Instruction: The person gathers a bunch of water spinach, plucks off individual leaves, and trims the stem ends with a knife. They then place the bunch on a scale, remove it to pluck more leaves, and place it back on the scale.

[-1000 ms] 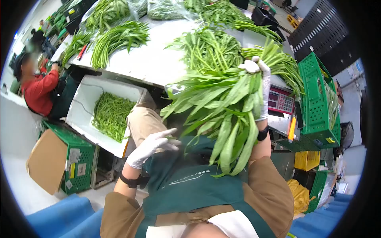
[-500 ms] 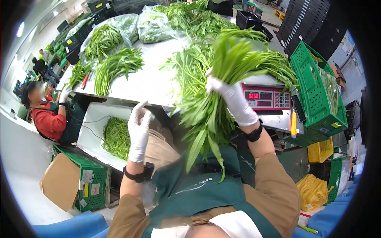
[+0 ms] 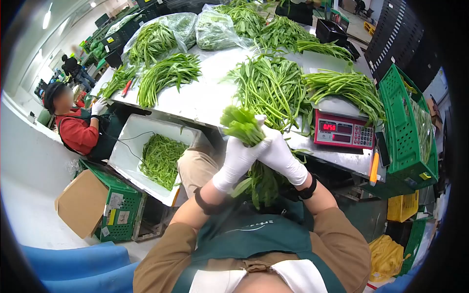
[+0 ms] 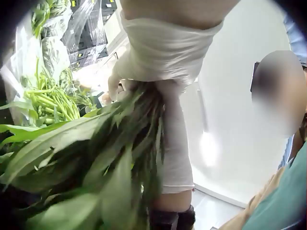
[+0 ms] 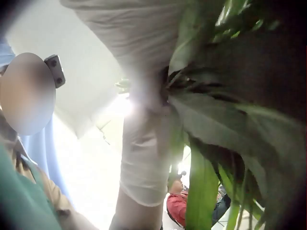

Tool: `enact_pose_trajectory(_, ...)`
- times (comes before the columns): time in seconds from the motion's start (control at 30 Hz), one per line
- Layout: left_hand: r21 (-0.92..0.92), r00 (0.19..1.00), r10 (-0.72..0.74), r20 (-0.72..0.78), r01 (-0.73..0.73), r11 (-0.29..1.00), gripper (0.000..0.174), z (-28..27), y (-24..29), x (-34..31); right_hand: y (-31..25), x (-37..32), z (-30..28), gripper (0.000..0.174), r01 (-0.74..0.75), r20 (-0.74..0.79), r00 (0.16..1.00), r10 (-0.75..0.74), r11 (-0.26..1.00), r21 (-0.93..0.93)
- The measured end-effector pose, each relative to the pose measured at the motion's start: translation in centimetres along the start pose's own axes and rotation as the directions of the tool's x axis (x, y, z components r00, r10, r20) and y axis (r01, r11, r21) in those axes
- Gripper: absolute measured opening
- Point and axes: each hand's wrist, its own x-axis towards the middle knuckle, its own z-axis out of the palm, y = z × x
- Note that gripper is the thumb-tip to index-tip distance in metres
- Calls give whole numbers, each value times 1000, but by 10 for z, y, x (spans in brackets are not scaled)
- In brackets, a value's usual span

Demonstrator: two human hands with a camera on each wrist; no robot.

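Note:
In the head view, both gloved hands grip one bunch of water spinach [image 3: 242, 125] in front of the apron. My left hand [image 3: 237, 158] wraps the stems from the left; my right hand [image 3: 281, 152] holds them from the right, the two hands touching. Cut stem ends point up and away, while the leaves hang below the hands toward the apron. Long leaves [image 4: 110, 167] fill the lower left of the left wrist view. The right wrist view has dark leaves [image 5: 211, 120] beside the glove. The fingers are partly hidden by the stems and by each other.
A red digital scale [image 3: 342, 131] stands at the table's right, with another bunch [image 3: 344, 88] on its pan. Loose greens [image 3: 273, 85] lie on the table [image 3: 210, 93]. A white foam box [image 3: 128, 163] with greens stands lower left; a green crate [image 3: 398, 107] is at right. Another person [image 3: 78, 129] works at left.
The right hand has brought the bunch from over the scale side toward the middle and turned it. The left hand, free before, has moved right and now grips the stems too.

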Motion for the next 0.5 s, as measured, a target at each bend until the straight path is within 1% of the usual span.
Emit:
enact_pose_trajectory(0.03, -48, 1000, -16, 4, 17, 999, 55, -1, -3, 0, -1, 0, 0, 37, 9, 11, 1000, -9, 1000, -30)
enact_pose_trajectory(0.07, -82, 999, 45, 16, -44, 996, 49, -1, -4, -1, -6, -3, -5, 49, -104, 110, 989, 97, 993, 61)
enact_pose_trajectory(0.17, -361, 994, -101, 31, 105, 926, 42, -2, -4, -10, -24, -16, -15, 60, -221, 174, 968, 181, 943, 250)
enact_pose_trajectory(0.2, -446, 987, -157, 36, 157, 881, 39, 0, -6, -11, -25, -19, -21, 64, -264, 221, 952, 209, 929, 259)
enact_pose_trajectory(0.23, -509, 984, -174, 42, 171, 844, 40, 3, -10, -12, -22, -21, -20, 56, -227, 194, 964, 182, 943, 244)
enact_pose_trajectory(0.3, -542, 973, -225, 59, 220, 811, 44, 5, -14, -13, -4, -28, -18, 49, -186, 152, 971, 183, 982, 10)
enact_pose_trajectory(0.33, -566, 966, -248, 77, 247, 786, 46, 7, -18, -14, 1, -31, -15, 45, -184, 132, 977, 167, 975, 122)
enact_pose_trajectory(0.4, -610, 949, -294, 114, 301, 733, 49, 8, -25, -16, 8, -33, -13, 44, -224, 132, 971, 199, 952, 210)
enact_pose_trajectory(0.5, -607, 929, -346, 132, 352, 712, 53, 11, -24, -17, 20, -38, -9, 41, -295, 127, 955, 267, 891, 344)
